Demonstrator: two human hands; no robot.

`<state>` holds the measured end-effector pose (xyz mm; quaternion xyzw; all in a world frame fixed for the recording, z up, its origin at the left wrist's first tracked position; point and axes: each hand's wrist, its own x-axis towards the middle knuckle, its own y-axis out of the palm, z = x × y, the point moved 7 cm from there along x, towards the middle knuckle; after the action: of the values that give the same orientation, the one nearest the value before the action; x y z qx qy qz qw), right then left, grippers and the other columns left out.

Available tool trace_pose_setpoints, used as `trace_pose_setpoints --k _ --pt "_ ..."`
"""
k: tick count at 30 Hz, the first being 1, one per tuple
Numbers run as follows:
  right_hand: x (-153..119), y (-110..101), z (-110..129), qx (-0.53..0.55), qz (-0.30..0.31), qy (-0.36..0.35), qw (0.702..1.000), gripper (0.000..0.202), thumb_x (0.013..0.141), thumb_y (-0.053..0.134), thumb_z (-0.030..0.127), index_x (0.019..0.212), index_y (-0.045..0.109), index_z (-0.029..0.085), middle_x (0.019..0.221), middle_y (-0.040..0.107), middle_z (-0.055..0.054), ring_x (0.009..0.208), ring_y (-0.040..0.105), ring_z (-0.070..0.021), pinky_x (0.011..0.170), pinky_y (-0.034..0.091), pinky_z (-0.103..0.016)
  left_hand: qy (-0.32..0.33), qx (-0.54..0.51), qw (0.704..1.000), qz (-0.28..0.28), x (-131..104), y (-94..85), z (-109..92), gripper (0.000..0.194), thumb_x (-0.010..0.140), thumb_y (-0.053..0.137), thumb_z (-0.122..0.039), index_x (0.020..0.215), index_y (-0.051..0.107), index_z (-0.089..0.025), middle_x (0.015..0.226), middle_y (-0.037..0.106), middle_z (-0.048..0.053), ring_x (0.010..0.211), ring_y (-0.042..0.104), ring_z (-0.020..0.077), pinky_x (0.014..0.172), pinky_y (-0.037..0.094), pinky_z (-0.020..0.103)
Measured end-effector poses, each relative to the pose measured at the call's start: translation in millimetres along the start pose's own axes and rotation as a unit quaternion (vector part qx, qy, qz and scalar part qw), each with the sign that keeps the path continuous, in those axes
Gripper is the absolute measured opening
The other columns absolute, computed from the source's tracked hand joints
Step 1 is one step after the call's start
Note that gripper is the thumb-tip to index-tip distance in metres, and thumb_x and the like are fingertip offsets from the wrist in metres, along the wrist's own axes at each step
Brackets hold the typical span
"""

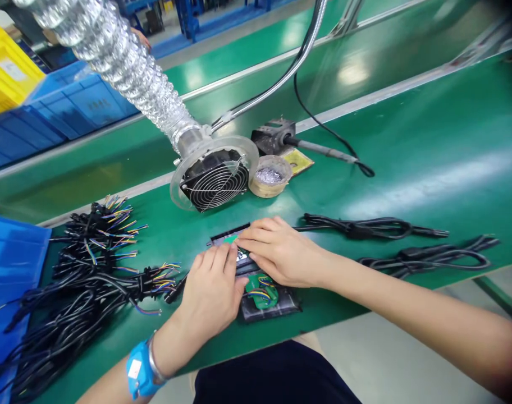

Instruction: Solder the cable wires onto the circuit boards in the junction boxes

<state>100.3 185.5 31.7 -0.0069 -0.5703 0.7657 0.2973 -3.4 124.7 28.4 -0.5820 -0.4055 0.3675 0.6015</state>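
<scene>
Near the front edge of the bench, a black casing (pixel 270 310) holds a green circuit board (pixel 265 297) with coloured wires. Behind it lies a second black part with a bit of green board, mostly covered by both hands. My left hand (pixel 211 289), with a blue strap at the wrist, rests on its left side, fingers together. My right hand (pixel 281 252) reaches across from the right, its fingertips meeting the left hand's over the part. What the fingertips hold is hidden. A black cable (pixel 352 226) runs off to the right from beside my right hand.
Bundled black cables (pixel 87 286) with stripped coloured ends lie left, beside a blue bin (pixel 7 280). A fume extractor fan (pixel 218 182) hangs behind the hands. Right of it are a round solder tub (pixel 270 177) and a soldering iron (pixel 323 149) in its holder. Another coiled cable (pixel 428 258) lies right.
</scene>
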Motion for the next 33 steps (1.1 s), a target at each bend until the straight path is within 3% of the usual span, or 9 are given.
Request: trace_pose_setpoints --k 4,8,11,15,17,21,25,29,33 --pt "4.5 8.4 3.3 -0.078 0.037 -0.002 0.996 0.031 0.095 0.044 0.022 0.114 0.065 0.009 0.113 0.067 -0.014 0.102 0.050 -0.0277 0.080 0.039 -0.044 0.007 0.037 0.999 -0.003 8.9 6.1 -4.7 0.046 0.095 0.044 -0.032 0.127 0.056 -0.001 0.123 0.062 0.019 0.109 0.055 0.0318 0.087 0.045 0.044" --pt "17.7 16.3 12.5 -0.101 0.075 -0.012 0.992 0.025 0.090 0.051 0.025 0.087 0.072 0.011 0.094 0.067 -0.015 0.094 0.050 -0.0280 0.074 0.039 -0.044 0.013 0.008 1.000 0.026 18.3 4.2 -3.7 0.042 0.093 0.046 -0.033 0.117 0.062 -0.003 0.116 0.064 0.018 0.106 0.054 0.0314 0.087 0.045 0.046" --pt "14.3 1.4 9.9 -0.092 0.062 0.009 0.994 0.026 0.092 0.052 0.027 0.099 0.071 0.011 0.099 0.068 -0.015 0.100 0.052 -0.0289 0.079 0.044 -0.044 0.004 -0.047 0.998 0.043 7.3 -4.6 7.3 0.046 0.093 0.048 -0.039 0.126 0.057 -0.008 0.125 0.058 0.017 0.114 0.050 0.0322 0.094 0.044 0.049" --pt "-38.6 -54.5 -10.5 -0.045 -0.019 0.017 0.999 0.051 0.093 0.054 0.042 0.137 0.051 0.016 0.138 0.053 -0.015 0.125 0.046 -0.0320 0.099 0.044 -0.051 -0.020 -0.076 0.997 0.013 -37.3 -17.7 28.0 0.074 0.085 0.060 -0.043 0.146 0.033 -0.010 0.142 0.043 0.020 0.127 0.040 0.0344 0.104 0.040 0.052" --pt "-78.7 -70.8 -39.7 -0.055 0.010 0.086 0.995 0.068 0.089 0.058 0.051 0.146 0.039 0.020 0.141 0.050 -0.015 0.125 0.049 -0.0325 0.099 0.046 -0.050 -0.058 -0.057 0.997 0.014 -58.2 -15.1 36.5 0.084 0.082 0.064 -0.041 0.149 0.025 -0.009 0.140 0.045 0.021 0.124 0.042 0.0350 0.103 0.042 0.052" --pt "-137.4 -66.1 -91.9 -0.105 0.103 0.213 0.966 0.102 0.073 0.073 0.059 0.151 0.029 0.011 0.141 0.045 -0.027 0.126 0.048 -0.0411 0.100 0.044 -0.053 -0.093 0.004 0.996 0.011 -67.3 -1.9 35.0 0.071 0.084 0.056 -0.031 0.144 0.032 -0.002 0.123 0.057 0.021 0.111 0.054 0.0340 0.098 0.048 0.050" --pt "-139.7 -48.1 -87.5 -0.061 0.167 0.229 0.957 0.132 0.046 0.087 0.058 0.152 0.024 0.010 0.142 0.041 -0.025 0.125 0.044 -0.0436 0.104 0.039 -0.055 -0.106 0.075 0.991 -0.012 -53.7 6.2 25.1 0.051 0.088 0.043 -0.018 0.136 0.045 -0.001 0.107 0.063 0.020 0.090 0.066 0.0289 0.079 0.057 0.041" --pt "-125.2 -59.8 -71.6 -0.055 0.185 0.250 0.949 0.083 0.066 0.073 0.029 0.140 0.043 0.006 0.117 0.054 -0.019 0.109 0.055 -0.0312 0.096 0.046 -0.041 -0.088 0.081 0.992 -0.032 -48.6 -1.0 23.6 0.048 0.090 0.034 -0.013 0.137 0.046 -0.006 0.108 0.064 0.019 0.059 0.067 0.0188 0.047 0.051 0.027" --pt "-110.7 -75.6 -51.5 -0.079 0.184 0.239 0.950 0.045 0.062 0.061 0.017 0.106 0.061 0.012 0.098 0.057 -0.011 0.086 0.058 -0.0238 0.078 0.048 -0.034 -0.049 0.045 0.997 -0.047 -61.1 -37.0 32.2 0.050 0.089 0.041 -0.017 0.137 0.049 -0.025 0.117 0.065 0.010 0.078 0.072 0.0215 0.063 0.057 0.028"
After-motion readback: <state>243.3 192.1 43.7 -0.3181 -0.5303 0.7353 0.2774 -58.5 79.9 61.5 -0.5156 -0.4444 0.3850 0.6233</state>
